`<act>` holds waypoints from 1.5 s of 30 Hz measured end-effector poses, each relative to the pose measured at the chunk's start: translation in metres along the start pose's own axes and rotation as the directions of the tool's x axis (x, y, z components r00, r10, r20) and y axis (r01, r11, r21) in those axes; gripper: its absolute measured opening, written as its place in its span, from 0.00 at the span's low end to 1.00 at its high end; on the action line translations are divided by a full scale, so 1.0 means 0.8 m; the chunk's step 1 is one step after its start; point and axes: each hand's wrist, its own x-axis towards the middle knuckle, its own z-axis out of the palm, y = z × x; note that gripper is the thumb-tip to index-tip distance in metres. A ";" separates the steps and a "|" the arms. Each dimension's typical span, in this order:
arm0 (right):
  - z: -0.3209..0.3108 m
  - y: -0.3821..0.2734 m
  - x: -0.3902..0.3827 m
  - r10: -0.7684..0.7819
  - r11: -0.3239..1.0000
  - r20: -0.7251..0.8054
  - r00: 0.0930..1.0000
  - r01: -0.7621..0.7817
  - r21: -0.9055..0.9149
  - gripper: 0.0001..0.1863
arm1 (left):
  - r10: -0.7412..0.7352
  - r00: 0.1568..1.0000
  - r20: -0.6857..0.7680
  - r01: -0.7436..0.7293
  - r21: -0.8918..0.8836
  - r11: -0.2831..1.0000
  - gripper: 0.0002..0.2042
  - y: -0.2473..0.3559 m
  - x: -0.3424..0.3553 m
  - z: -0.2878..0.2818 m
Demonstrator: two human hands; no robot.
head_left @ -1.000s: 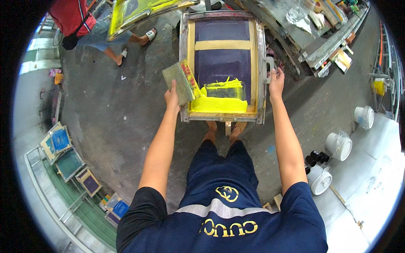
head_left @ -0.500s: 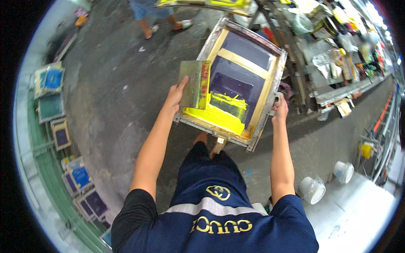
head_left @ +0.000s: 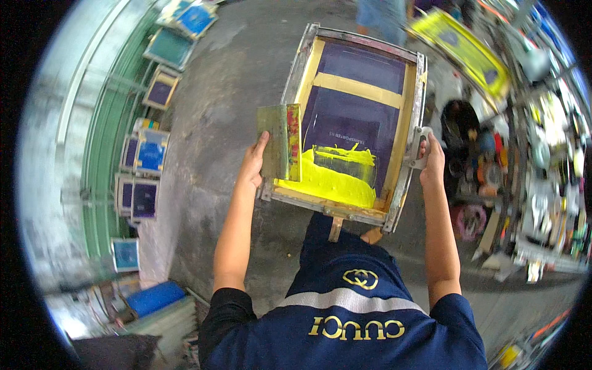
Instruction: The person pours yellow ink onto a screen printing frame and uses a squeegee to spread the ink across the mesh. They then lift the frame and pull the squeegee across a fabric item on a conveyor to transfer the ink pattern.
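A screen-printing frame (head_left: 422,80) is held out in front of me, tilted, with a dark purple mesh and tan tape along its inside edges. Thick yellow ink (head_left: 336,185) lies across its near end. My left hand (head_left: 250,165) grips a flat squeegee (head_left: 273,142), thumb on its face; its right edge is stained red and yellow. The squeegee overlaps the frame's left side, and the fingers behind are hidden. My right hand (head_left: 433,161) is closed round a grey handle (head_left: 418,148) on the frame's right side. A small latch-like piece (head_left: 336,227) hangs from the near edge.
Several smaller screens, one a blue screen (head_left: 152,151), lean along the green wall (head_left: 102,166) on the left. Beyond my frame at the right is a yellow-inked screen (head_left: 462,52), with a person in blue shorts (head_left: 382,18) near it. Cluttered shelves (head_left: 549,160) line the right.
I have turned to the left, so the leaning screens and the cluttered shelves have swung clockwise in view. Both hands keep their hold on the squeegee and the frame's handle.
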 end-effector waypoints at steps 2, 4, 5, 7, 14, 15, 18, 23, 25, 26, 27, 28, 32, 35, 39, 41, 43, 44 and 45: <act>0.015 -0.004 0.027 0.022 1.000 0.075 0.997 -0.021 -0.022 0.16 | 0.068 0.994 -0.090 -0.071 -0.031 0.997 0.38 -0.001 -0.023 0.014; 0.020 -0.013 0.053 0.066 0.997 0.150 0.986 -0.058 -0.055 0.14 | 0.122 0.980 -0.160 -0.131 -0.049 0.990 0.36 -0.011 -0.034 0.021; 0.022 -0.014 0.064 0.066 0.995 0.213 0.975 -0.048 -0.089 0.14 | 0.137 0.965 -0.224 -0.149 -0.039 0.988 0.35 -0.018 -0.038 0.017; 0.027 -0.020 0.084 0.027 0.990 0.312 0.950 0.018 -0.138 0.13 | 0.178 0.936 -0.303 -0.194 -0.023 0.981 0.34 -0.019 -0.047 0.028; 0.136 -0.036 0.157 -0.121 0.989 0.553 0.825 0.147 -0.004 0.19 | 0.242 0.939 -0.243 -0.303 -0.258 0.918 0.29 -0.009 -0.035 0.018; 0.155 -0.027 0.148 -0.135 0.991 0.587 0.798 0.114 0.072 0.22 | 0.235 0.950 -0.204 -0.290 -0.312 0.905 0.30 -0.014 -0.013 -0.007; 0.216 -0.075 0.233 -0.201 0.980 0.571 0.796 0.162 0.119 0.21 | 0.272 0.940 -0.206 -0.328 -0.321 0.889 0.30 0.066 0.083 0.044; 0.306 -0.119 0.319 -0.260 0.965 0.569 0.780 0.181 0.192 0.17 | 0.286 0.951 -0.119 -0.309 -0.323 0.894 0.30 0.143 0.198 0.045; 0.364 -0.158 0.382 -0.316 0.948 0.582 0.750 0.226 0.223 0.17 | 0.316 0.946 -0.069 -0.321 -0.328 0.889 0.31 0.209 0.278 0.067; 0.386 -0.174 0.410 -0.328 0.944 0.568 0.755 0.249 0.216 0.15 | 0.330 0.943 -0.047 -0.326 -0.333 0.885 0.31 0.241 0.318 0.084; 0.399 -0.179 0.426 -0.349 0.937 0.561 0.751 0.263 0.231 0.15 | 0.339 0.939 -0.056 -0.339 -0.316 0.886 0.31 0.256 0.342 0.087; 0.412 -0.187 0.442 -0.368 0.930 0.556 0.745 0.275 0.245 0.15 | 0.349 0.935 -0.069 -0.353 -0.300 0.886 0.31 0.268 0.369 0.090; 0.474 -0.232 0.499 -0.412 0.905 0.483 0.773 0.283 0.319 0.21 | 0.342 0.933 -0.114 -0.360 -0.290 0.887 0.33 0.338 0.433 0.137; 0.492 -0.229 0.536 -0.423 0.900 0.471 0.774 0.297 0.319 0.28 | 0.375 0.913 -0.158 -0.406 -0.272 0.873 0.33 0.344 0.461 0.149; 0.559 -0.246 0.640 -0.436 0.894 0.469 0.768 0.312 0.321 0.26 | 0.410 0.904 -0.122 -0.428 -0.293 0.855 0.32 0.400 0.572 0.173; 0.598 -0.263 0.696 -0.465 0.883 0.428 0.775 0.370 0.289 0.25 | 0.456 0.888 -0.059 -0.454 -0.278 0.847 0.32 0.445 0.644 0.202; 0.612 -0.282 0.766 -0.547 0.836 0.350 0.760 0.478 0.270 0.22 | 0.396 0.909 -0.130 -0.417 -0.260 0.871 0.32 0.491 0.728 0.261; 0.623 -0.298 0.794 -0.567 0.821 0.335 0.752 0.485 0.301 0.22 | 0.402 0.912 -0.077 -0.408 -0.264 0.874 0.32 0.524 0.769 0.276; 0.638 -0.320 0.817 -0.593 0.800 0.313 0.742 0.500 0.332 0.22 | 0.408 0.913 -0.015 -0.397 -0.269 0.877 0.32 0.562 0.813 0.294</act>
